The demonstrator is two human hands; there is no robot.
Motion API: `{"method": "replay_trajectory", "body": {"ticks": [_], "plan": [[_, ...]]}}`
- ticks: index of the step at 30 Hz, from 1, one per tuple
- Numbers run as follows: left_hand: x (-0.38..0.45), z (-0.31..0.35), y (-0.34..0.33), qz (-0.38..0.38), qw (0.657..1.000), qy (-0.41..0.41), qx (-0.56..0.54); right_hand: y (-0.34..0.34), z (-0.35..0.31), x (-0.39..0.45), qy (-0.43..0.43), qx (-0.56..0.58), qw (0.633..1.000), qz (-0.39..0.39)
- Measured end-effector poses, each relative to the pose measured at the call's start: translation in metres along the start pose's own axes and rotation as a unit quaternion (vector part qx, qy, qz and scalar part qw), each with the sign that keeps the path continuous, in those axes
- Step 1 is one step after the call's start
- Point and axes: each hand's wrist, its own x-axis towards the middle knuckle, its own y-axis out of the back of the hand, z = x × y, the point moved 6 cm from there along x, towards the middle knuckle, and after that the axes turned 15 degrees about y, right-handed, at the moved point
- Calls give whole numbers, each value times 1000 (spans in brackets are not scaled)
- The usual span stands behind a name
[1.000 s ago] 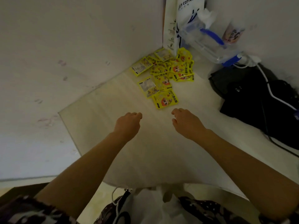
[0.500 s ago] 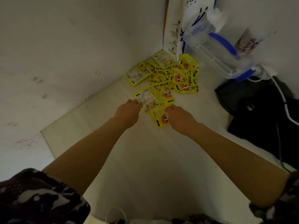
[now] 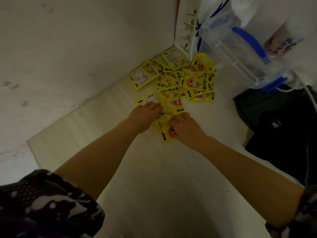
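Here, seen from the head in dim light, a pale worktop (image 3: 154,186) with a faint wood grain runs into a corner between off-white walls. The left wall (image 3: 68,48) carries faint smudges. A pile (image 3: 187,78) of yellow packets with a cartoon face lies in that corner, overlapping, some face down.

Two bare arms reach in from the lower edge, with a dark patterned sleeve (image 3: 42,203) at the lower left. The left hand (image 3: 145,115) lies with straight fingers on a pale packet (image 3: 146,99) at the pile's near edge. Its grip is released, resting and not holding. The right hand (image 3: 186,128) sits just beside it on the near packet (image 3: 163,133), which lies flat on the worktop, closest to the person and a little apart from the pile. Its fingers curl over the packet's far edge and the thumb lies on its face, so the grip is grasping that packet.

Behind the pile a white paper bag (image 3: 187,23) stands against the wall. To its right is a clear box (image 3: 240,54) with blue clips and a printed cup (image 3: 281,43). A black bag (image 3: 283,126) lies at the right edge, with a white cable (image 3: 313,100) over it.
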Motion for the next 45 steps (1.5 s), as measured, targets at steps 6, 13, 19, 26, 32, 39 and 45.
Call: {"method": "replay_trajectory", "body": {"ticks": [6, 13, 19, 26, 32, 39, 45], "plan": [[-8, -15, 1, 10, 998, 54, 30, -2, 0, -8, -10, 30, 999, 15], [-16, -31, -3, 19, 995, 72, 59, -5, 1, -14, -48, 22, 999, -12], [-20, -39, -7, 32, 993, 100, 61, -8, 0, -17, -36, 16, 999, -20], [-17, -36, 1, -42, 978, 162, -121, -7, 12, -24, -68, 38, 996, -47], [2, -32, 9, -54, 882, 267, -385, 22, 57, -24, -116, 33, 993, -2], [32, -6, 15, -41, 702, 364, -610, 68, 115, 8, -163, 90, 980, 72], [51, 11, 9, -30, 698, 388, -601, 77, 148, 49, -133, 146, 974, 108]]}}
